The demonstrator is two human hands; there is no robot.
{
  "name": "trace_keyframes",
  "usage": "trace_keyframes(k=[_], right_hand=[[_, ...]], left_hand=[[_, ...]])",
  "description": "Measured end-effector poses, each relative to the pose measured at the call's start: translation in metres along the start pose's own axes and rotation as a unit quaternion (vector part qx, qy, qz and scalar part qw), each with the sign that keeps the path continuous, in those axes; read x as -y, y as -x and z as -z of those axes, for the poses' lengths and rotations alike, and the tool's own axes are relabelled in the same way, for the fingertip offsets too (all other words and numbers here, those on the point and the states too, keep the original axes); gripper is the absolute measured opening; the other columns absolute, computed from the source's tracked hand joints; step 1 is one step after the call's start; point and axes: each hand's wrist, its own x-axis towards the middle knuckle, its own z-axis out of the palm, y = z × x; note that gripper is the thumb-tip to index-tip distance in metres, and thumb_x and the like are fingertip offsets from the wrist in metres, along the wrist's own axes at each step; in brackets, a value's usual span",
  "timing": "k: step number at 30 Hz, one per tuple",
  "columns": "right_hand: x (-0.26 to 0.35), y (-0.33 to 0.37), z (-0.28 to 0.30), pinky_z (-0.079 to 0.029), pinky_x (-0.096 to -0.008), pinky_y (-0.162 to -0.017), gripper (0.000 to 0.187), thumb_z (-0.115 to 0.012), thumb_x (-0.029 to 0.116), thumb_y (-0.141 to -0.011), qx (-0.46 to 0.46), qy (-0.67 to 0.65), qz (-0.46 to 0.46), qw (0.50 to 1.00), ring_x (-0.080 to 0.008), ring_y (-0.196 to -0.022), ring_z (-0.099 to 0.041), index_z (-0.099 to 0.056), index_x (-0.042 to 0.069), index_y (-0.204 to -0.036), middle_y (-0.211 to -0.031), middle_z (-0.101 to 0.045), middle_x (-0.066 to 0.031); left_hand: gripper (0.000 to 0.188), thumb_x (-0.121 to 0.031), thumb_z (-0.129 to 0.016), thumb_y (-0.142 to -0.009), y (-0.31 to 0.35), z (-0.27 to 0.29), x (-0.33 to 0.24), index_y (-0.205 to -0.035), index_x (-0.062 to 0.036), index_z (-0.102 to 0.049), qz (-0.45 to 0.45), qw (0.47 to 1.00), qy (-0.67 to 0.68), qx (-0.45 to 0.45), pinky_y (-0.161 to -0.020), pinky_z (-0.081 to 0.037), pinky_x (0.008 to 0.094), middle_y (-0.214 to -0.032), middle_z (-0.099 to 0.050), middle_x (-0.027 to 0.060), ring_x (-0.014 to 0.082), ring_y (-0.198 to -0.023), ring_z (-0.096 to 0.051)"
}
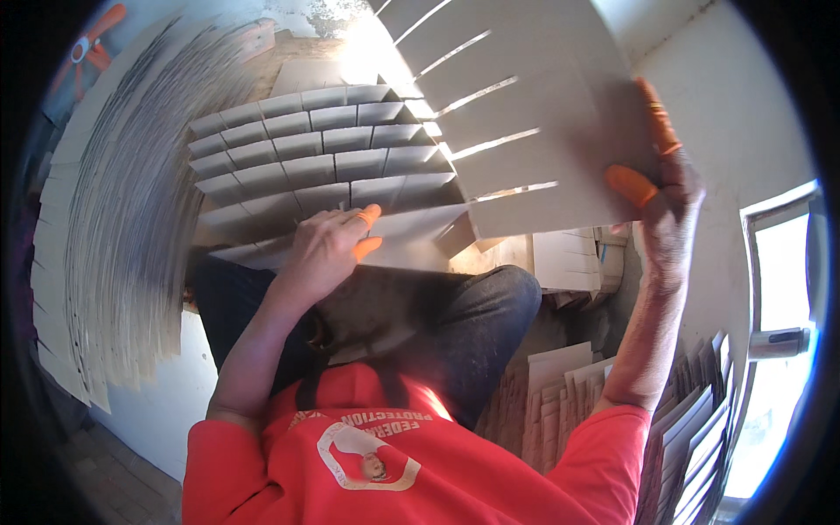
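Observation:
My right hand [665,192] grips the right edge of a large grey cardboard sheet [560,96], which has several parallel slots cut in from its left side. Orange finger covers show on its thumb and a finger. That sheet stands tilted at the right end of a partly assembled cardboard divider grid [297,166], made of several long upright strips crossed by others. My left hand [328,249], also with orange finger covers, is closed at the grid's near strip, with thumb and finger on its top edge. Below the hands the grid's near side lies over my lap.
A tall stack of slotted cardboard sheets [140,210] stands at the left. More cardboard pieces [569,262] lie beyond my right knee, and further stacks [691,437] lean at the lower right near a window [779,289]. An orange-bladed fan [83,51] is at the far left.

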Motion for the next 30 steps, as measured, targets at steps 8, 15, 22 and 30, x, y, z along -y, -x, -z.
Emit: trace_keyframes(k=[8,15,22,30], right_hand=[[0.002,-0.001,-0.051,-0.047,-0.0188,-0.044,0.078,-0.057,-0.019,-0.075,0.096,-0.036,-0.114,0.988,-0.0041,-0.062,-0.059,-0.049,0.015,-0.145,-0.107,-0.069,-0.0049],[0.003,-0.002,-0.072,-0.048,-0.0188,-0.042,0.078,-0.056,-0.018,-0.076,0.106,-0.037,-0.144,0.983,-0.0051,-0.059,-0.059,-0.048,0.015,-0.146,-0.101,-0.069,-0.0049],[-0.008,-0.006,-0.075,-0.054,-0.0231,-0.047,0.084,-0.058,-0.017,-0.076,0.175,-0.013,-0.187,0.966,-0.0087,-0.065,-0.062,-0.041,0.019,-0.150,-0.100,-0.070,-0.0067],[-0.005,-0.020,-0.080,-0.053,-0.0228,-0.047,0.083,-0.057,-0.015,-0.075,0.186,-0.061,-0.172,0.965,-0.0075,-0.067,-0.061,-0.040,0.016,-0.151,-0.099,-0.068,-0.0073]], left_hand=[[0.016,-0.008,-0.075,-0.077,-0.007,-0.019,0.006,-0.090,-0.0020,-0.067,-0.013,0.998,0.029,-0.056,-0.061,-0.051,0.0417,-0.074,-0.066,0.0141,0.0315,-0.068,-0.065],[0.013,-0.008,-0.075,-0.077,-0.008,-0.019,0.006,-0.085,-0.0020,-0.067,0.009,0.999,0.015,-0.049,-0.062,-0.052,0.0414,-0.074,-0.066,0.0144,0.0318,-0.069,-0.066],[0.012,-0.008,-0.074,-0.078,-0.009,-0.025,0.013,-0.086,-0.0025,-0.067,0.000,0.999,0.014,-0.051,-0.062,-0.053,0.0414,-0.076,-0.068,0.0141,0.0312,-0.070,-0.067],[0.010,-0.009,-0.074,-0.078,-0.011,-0.030,0.015,-0.085,-0.0042,-0.068,0.011,0.998,0.015,-0.054,-0.061,-0.053,0.0406,-0.075,-0.067,0.0138,0.0310,-0.069,-0.067]])
